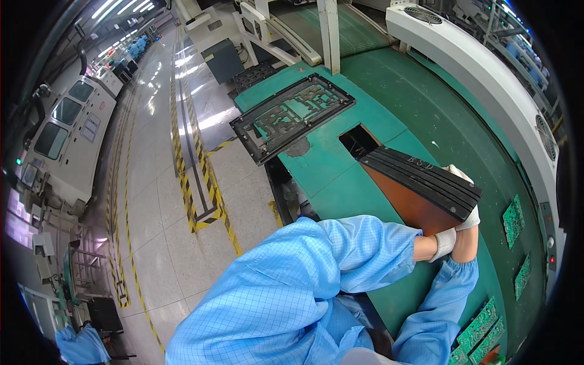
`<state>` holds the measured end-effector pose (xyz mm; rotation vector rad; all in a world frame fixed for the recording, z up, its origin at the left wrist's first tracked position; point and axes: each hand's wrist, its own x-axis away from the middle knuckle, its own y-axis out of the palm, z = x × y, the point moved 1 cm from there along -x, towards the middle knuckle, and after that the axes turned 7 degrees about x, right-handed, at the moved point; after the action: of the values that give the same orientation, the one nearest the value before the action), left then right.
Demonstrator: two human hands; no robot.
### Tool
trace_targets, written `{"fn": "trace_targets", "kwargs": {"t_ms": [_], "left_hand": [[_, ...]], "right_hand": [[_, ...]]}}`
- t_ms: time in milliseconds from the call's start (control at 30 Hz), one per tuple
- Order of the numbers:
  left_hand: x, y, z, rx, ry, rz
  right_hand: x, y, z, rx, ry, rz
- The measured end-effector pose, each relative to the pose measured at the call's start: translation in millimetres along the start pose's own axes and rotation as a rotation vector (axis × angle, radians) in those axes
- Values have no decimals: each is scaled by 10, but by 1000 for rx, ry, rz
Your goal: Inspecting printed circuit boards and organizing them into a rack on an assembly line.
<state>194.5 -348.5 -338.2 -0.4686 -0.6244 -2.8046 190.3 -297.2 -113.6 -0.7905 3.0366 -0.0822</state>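
Note:
A tilted stack of black-edged slabs with a brown front face (pixel 401 198) stands over the green worktop, its layered black edges facing up. My right hand (pixel 472 218), in a white glove, grips the stack's right end, and white glove fabric also shows behind the upper edge. My left forearm reaches across from the left. My left hand (pixel 445 244), also gloved, is low by the brown face and beside my right wrist; its fingers are hidden. Farther off, a black frame fixture (pixel 293 115) with irregular cut-outs lies on the green worktop (pixel 331 176).
A dark rectangular opening (pixel 359 142) is cut in the worktop beside the stack. Green circuit boards (pixel 514 221) lie along the green belt at right, under a long white curved machine cover (pixel 480 67). A white post (pixel 329 36) rises beyond. Striped floor tape (pixel 207 219) marks the aisle.

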Motion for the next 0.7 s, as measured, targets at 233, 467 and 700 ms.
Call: {"fn": "trace_targets", "kwargs": {"t_ms": [233, 467, 700], "left_hand": [[-3, 0, -12, 23, 7, -5], [-31, 17, -36, 47, 12, -10], [-90, 57, -65, 68, 15, -15]], "right_hand": [[-22, 6, 9, -7, 5, 18], [-24, 13, 15, 11, -7, 17], [-14, 37, -1, 4, 1, 19]]}}
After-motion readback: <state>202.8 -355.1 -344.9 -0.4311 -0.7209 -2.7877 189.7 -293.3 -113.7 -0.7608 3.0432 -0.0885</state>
